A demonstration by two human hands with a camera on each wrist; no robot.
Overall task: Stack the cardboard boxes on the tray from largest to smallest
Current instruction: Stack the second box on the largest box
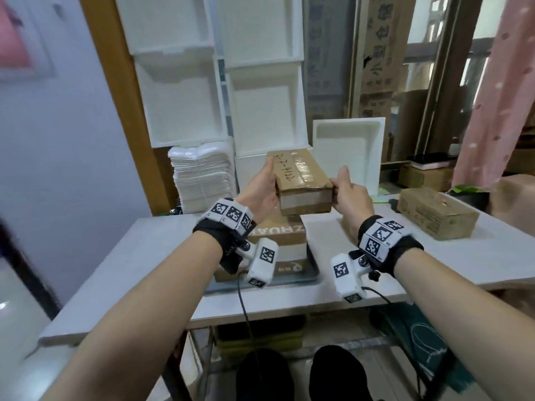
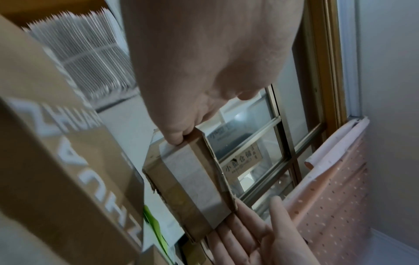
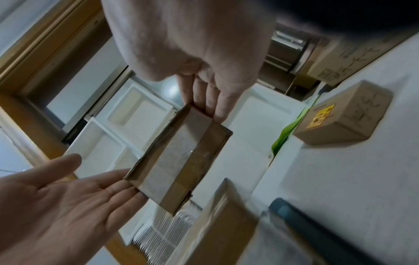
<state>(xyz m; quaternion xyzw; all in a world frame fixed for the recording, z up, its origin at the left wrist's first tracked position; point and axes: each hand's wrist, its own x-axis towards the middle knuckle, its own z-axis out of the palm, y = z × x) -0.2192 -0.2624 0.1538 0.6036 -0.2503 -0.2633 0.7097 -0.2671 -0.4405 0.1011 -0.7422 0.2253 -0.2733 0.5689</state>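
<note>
A taped cardboard box (image 1: 301, 172) with handwriting on top hangs in the air between my two hands. My left hand (image 1: 262, 188) presses its left end and my right hand (image 1: 348, 195) its right end. From below, the box (image 3: 181, 157) rests against the straight fingers (image 3: 204, 96) of the right hand and the flat left hand (image 3: 75, 193). Directly beneath it, a larger printed box (image 1: 280, 235) sits on the grey tray (image 1: 312, 273). A smaller box (image 1: 437, 212) lies on the table to the right.
White foam trays (image 1: 179, 105) are stacked against the back wall, and one foam tray (image 1: 347, 151) leans behind the held box. A pile of white sheets (image 1: 202, 175) stands at the back left. A pink curtain (image 1: 498, 96) hangs at the right.
</note>
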